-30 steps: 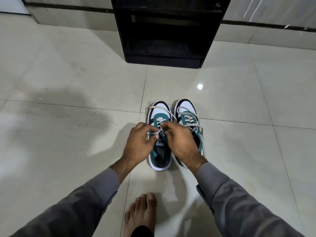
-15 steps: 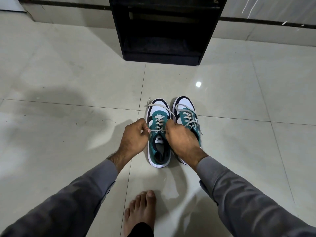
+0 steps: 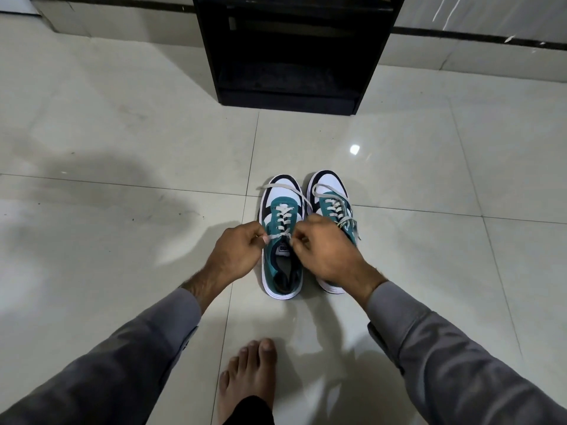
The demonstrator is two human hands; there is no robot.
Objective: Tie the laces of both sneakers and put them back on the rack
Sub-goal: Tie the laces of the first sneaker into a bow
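Two teal, white and black sneakers stand side by side on the tiled floor, toes pointing away from me. Over the left sneaker (image 3: pixel 280 265), my left hand (image 3: pixel 237 254) pinches one grey lace end and my right hand (image 3: pixel 328 256) pinches the other, with the lace (image 3: pixel 280 236) pulled taut between them above the tongue. A loose lace end loops over the left sneaker's toe. My right hand covers the heel half of the right sneaker (image 3: pixel 333 197), whose laces lie loose. The black shoe rack (image 3: pixel 288 50) stands open beyond the sneakers.
A bare foot (image 3: pixel 248 378) rests on the glossy tiled floor (image 3: pixel 122 210) near the bottom edge, just behind the sneakers. The wall base with a dark stripe (image 3: pixel 475 38) runs behind the rack.
My hands have drawn apart sideways, pulling the left sneaker's lace taut across the tongue. The sneakers have not moved.
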